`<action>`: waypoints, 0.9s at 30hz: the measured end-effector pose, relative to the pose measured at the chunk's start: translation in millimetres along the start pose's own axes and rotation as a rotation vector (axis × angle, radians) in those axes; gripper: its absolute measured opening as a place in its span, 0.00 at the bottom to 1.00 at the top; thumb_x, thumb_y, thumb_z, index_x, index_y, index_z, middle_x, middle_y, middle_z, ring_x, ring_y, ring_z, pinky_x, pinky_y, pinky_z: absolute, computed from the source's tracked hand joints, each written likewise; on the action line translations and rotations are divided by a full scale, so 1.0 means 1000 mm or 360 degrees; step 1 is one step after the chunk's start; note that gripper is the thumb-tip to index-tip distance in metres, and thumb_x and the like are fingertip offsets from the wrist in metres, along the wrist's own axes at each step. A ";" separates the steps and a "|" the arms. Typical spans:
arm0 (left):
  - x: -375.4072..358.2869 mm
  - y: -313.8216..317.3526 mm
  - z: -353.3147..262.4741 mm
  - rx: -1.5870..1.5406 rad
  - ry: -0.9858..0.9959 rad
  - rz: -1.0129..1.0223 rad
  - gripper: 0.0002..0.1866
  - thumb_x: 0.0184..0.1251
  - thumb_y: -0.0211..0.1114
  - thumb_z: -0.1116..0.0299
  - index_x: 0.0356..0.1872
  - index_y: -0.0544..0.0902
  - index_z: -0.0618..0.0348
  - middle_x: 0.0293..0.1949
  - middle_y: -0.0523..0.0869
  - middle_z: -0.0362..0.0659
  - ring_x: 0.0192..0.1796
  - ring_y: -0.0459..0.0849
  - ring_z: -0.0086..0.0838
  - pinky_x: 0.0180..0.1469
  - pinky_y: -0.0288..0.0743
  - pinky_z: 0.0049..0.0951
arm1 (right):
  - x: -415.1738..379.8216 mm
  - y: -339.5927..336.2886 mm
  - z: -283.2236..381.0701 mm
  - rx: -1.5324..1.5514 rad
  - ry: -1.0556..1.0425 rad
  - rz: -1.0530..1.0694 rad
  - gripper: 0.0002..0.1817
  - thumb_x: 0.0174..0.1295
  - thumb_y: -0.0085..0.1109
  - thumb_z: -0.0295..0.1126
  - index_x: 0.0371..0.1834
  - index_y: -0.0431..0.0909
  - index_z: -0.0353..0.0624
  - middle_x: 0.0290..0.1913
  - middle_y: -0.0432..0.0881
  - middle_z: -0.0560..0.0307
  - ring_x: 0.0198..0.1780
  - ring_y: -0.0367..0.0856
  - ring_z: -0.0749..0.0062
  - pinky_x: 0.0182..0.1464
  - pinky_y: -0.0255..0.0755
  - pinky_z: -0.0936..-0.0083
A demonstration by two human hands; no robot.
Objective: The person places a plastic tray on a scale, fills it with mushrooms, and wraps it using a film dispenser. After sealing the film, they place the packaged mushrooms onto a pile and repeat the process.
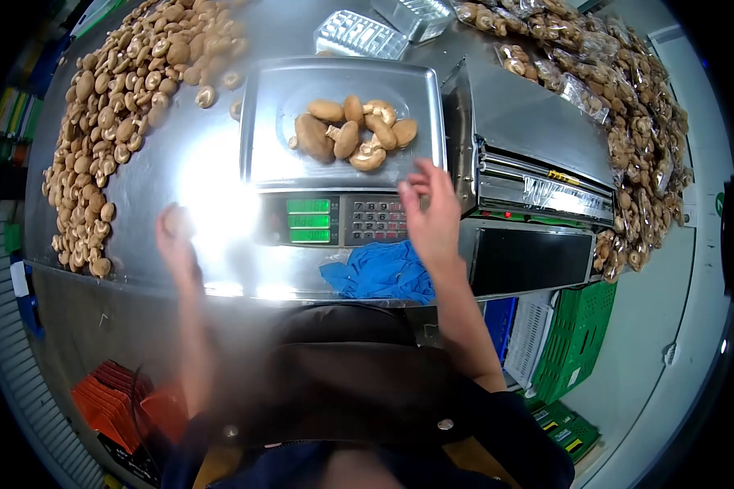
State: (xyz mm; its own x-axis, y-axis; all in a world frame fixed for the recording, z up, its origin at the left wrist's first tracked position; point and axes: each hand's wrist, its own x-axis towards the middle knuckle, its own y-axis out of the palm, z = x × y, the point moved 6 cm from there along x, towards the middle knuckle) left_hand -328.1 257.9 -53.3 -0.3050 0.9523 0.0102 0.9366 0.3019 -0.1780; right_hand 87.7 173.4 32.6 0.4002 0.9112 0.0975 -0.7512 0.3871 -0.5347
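Several brown mushrooms lie in a loose cluster on the metal pan of a weighing scale. Below the pan, the scale's green display is lit beside its keypad. My right hand hovers at the pan's lower right corner, fingers loosely bent and apart, with nothing in them. A crumpled blue cloth lies just below the keypad, near my right wrist. Left of the scale, my left hand is over the steel table, its fingers curled and blurred by glare; I cannot tell whether it holds anything.
A large heap of loose mushrooms covers the table's left side. Clear plastic trays sit behind the scale. To the right stands a wrapping machine, with bagged mushrooms piled beyond it. Green crates are below at right.
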 end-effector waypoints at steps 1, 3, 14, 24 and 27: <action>0.015 -0.020 0.008 0.0193 0.0038 -0.0170 0.17 0.63 0.61 0.70 0.52 0.75 0.65 0.42 0.84 0.49 0.38 0.82 0.30 0.39 0.77 0.27 | 0.008 -0.003 -0.004 -0.0076 -0.0025 -0.0016 0.23 0.62 0.57 0.28 0.60 0.67 0.35 0.51 0.75 0.43 0.48 0.78 0.58 0.49 0.74 0.68; 0.040 -0.050 0.050 0.1160 0.0425 -0.0176 0.19 0.61 0.62 0.71 0.52 0.75 0.68 0.42 0.84 0.50 0.39 0.82 0.38 0.45 0.77 0.33 | 0.019 -0.003 -0.010 -0.0185 -0.0059 -0.0080 0.25 0.63 0.56 0.28 0.62 0.64 0.33 0.52 0.74 0.42 0.49 0.77 0.57 0.49 0.74 0.67; 0.019 0.163 -0.058 0.0383 0.0295 0.0736 0.25 0.59 0.63 0.77 0.60 0.72 0.65 0.44 0.83 0.47 0.37 0.81 0.26 0.37 0.78 0.25 | 0.071 0.024 -0.081 -0.0072 0.0223 0.0092 0.28 0.56 0.53 0.21 0.63 0.68 0.36 0.41 0.83 0.52 0.27 0.80 0.77 0.30 0.76 0.78; -0.004 0.205 -0.089 0.0033 -0.0227 0.1068 0.26 0.45 0.59 0.81 0.53 0.75 0.71 0.29 0.80 0.42 0.22 0.74 0.19 0.22 0.66 0.19 | 0.067 0.000 -0.039 -0.0334 -0.0098 -0.0019 0.24 0.49 0.52 0.19 0.55 0.73 0.36 0.43 0.79 0.39 0.40 0.81 0.50 0.44 0.75 0.65; -0.009 0.210 -0.127 0.0100 -0.0084 0.1133 0.25 0.46 0.58 0.81 0.52 0.75 0.69 0.34 0.80 0.41 0.25 0.75 0.18 0.22 0.67 0.16 | 0.060 -0.046 -0.007 -0.0066 -0.0012 0.0013 0.26 0.50 0.56 0.22 0.57 0.71 0.35 0.43 0.78 0.43 0.34 0.81 0.57 0.40 0.74 0.68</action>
State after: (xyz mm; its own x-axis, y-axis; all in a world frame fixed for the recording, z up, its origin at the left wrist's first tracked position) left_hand -106.6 318.0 34.5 0.3670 0.9132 -0.1770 0.9002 -0.3966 -0.1800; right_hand 150.4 208.8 57.2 0.3901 0.9154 0.0992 -0.7319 0.3736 -0.5699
